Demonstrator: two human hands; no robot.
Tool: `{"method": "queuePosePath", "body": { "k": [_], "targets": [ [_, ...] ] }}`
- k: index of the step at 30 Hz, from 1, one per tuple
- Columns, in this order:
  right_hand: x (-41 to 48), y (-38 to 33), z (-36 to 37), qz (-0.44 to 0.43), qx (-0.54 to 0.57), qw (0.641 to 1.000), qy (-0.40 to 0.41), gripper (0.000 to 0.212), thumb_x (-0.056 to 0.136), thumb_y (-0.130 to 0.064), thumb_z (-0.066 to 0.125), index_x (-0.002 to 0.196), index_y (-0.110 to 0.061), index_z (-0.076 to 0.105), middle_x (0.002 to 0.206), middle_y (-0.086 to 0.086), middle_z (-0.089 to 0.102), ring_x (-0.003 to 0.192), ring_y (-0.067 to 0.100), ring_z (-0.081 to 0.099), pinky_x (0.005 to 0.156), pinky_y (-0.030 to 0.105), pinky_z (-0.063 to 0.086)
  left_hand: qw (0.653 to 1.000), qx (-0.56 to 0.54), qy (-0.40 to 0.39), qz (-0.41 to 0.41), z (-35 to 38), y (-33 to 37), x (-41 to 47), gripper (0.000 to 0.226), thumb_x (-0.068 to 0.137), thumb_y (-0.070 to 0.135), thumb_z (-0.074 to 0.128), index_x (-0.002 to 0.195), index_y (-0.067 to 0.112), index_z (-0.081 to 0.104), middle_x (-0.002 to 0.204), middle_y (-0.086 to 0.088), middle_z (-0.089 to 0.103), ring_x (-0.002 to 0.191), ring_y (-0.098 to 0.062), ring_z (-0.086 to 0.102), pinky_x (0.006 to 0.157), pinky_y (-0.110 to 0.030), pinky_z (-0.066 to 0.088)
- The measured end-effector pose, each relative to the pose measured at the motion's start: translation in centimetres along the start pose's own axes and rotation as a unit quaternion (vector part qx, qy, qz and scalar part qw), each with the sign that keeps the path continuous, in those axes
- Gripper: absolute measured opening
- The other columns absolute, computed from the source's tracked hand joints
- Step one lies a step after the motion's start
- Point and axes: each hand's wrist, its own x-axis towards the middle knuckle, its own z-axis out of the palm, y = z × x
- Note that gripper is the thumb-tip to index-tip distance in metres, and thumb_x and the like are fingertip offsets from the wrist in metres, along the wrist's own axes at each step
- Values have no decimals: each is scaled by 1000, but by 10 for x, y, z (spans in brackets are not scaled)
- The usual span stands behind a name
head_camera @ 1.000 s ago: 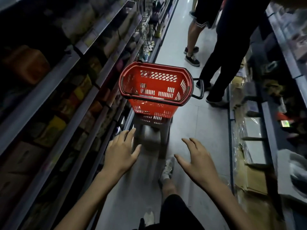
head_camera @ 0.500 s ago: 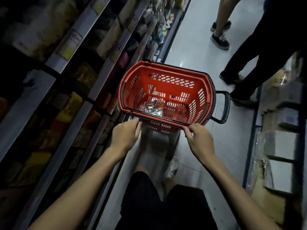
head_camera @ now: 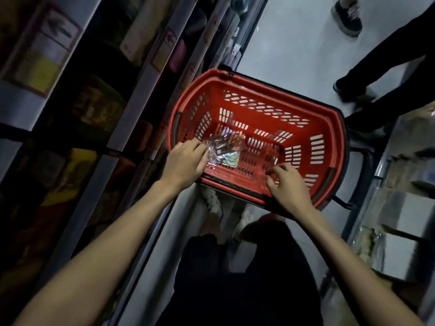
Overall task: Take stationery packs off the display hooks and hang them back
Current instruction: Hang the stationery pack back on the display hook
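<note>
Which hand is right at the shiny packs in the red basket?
The left hand: its fingers meet the packs at the basket's left end. The right hand sits apart, over the near rim.

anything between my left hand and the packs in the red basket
Nothing visible. The left hand is past the basket's near rim, its fingers at the edge of the clear-wrapped packs on the basket floor. The right hand sits off to the side, over the rim.
</note>
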Motion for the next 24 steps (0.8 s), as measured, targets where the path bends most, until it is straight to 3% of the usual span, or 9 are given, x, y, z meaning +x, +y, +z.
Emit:
{"method": "queuePosePath", "body": {
  "k": [5,11,16,18,20,24],
  "targets": [
    [73,-21,9,-48,-70,990,-112,38,94,-34,64,121,-7,64,117,17,60,111,38,58,92,45,51,997,-57,-25,-41,20,-4,12,22,103,26,52,101,13,71,98,0,68,86,-23,67,73,-35,44],
    [183,-34,82,-145,-128,966,-174,68,85,-44,73,141,-10,53,132,20,56,120,42,56,96,45,49,996,-63,-7,-59,30,-10,12,23,102,24,55,95,12,73,90,-1,70,79,-25,67,70,-36,47],
    [242,-36,148,-234,-221,928,-190,95,84,-49,69,158,-7,27,162,22,30,149,41,29,116,53,33,995,-56,15,-83,31,-7,11,25,104,23,55,94,11,74,88,-3,72,74,-26,67,70,-40,49],
    [247,-28,158,-255,-245,915,-194,88,88,-44,63,159,-7,26,162,23,28,149,43,29,116,55,32,995,-46,22,-85,31,-6,11,24,104,22,55,94,11,74,86,-3,72,72,-26,65,69,-40,49],
    [244,-18,160,-281,-256,905,-190,73,89,-33,60,154,-7,36,156,25,36,142,44,38,112,54,35,995,-40,29,-88,30,-5,13,27,105,24,54,93,11,74,85,-4,71,71,-26,63,69,-39,48],
    [227,19,162,-309,-299,889,-155,60,81,-20,73,137,-9,54,122,23,60,109,42,60,90,47,49,995,-33,15,-94,31,-5,15,33,106,28,50,92,10,73,82,-5,70,69,-27,63,70,-39,48]
  ]
}}
